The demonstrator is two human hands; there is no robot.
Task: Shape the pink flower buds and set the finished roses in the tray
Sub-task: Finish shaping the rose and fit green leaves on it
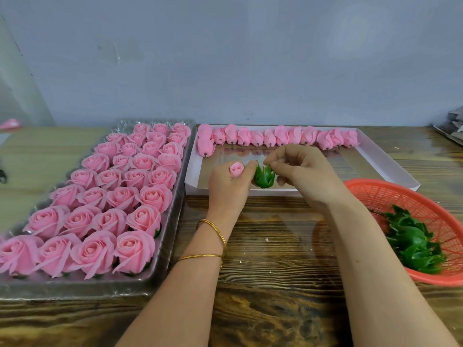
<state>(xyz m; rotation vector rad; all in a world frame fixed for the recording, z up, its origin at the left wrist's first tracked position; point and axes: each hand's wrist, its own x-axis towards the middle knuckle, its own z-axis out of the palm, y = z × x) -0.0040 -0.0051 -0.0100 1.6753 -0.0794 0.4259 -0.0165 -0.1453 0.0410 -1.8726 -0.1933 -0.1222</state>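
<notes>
Head view, the only one: left hand (pixel 229 182) has a pink bud (pixel 236 169) tucked in its curled fingers, petals up, parked there so it's ready while thumb and forefinger touch the left tip of a green leaf cup (pixel 264 177). Right hand (pixel 304 171) pinches the cup's right tip with thumb and forefinger, other fingers loosely curled. Looks like both hands are spreading the cup so the bud can drop in; a judgement, not seen. Bud and cup sit over the near part of the white box (pixel 390 169), apart from each other, not yet joined. Loose buds (pixel 269 137) line the box's far edge, stems toward the worker, easy to grab in turn. Finished roses (pixel 155 196) stand in rows in the clear tray (pixel 172 221) on the left, nearly full, near right corner looks free for the next one. Red basket (pixel 426 204) at right holds spare leaf cups (pixel 413 242), close to the right forearm. All on a wooden table (pixel 263 249).
</notes>
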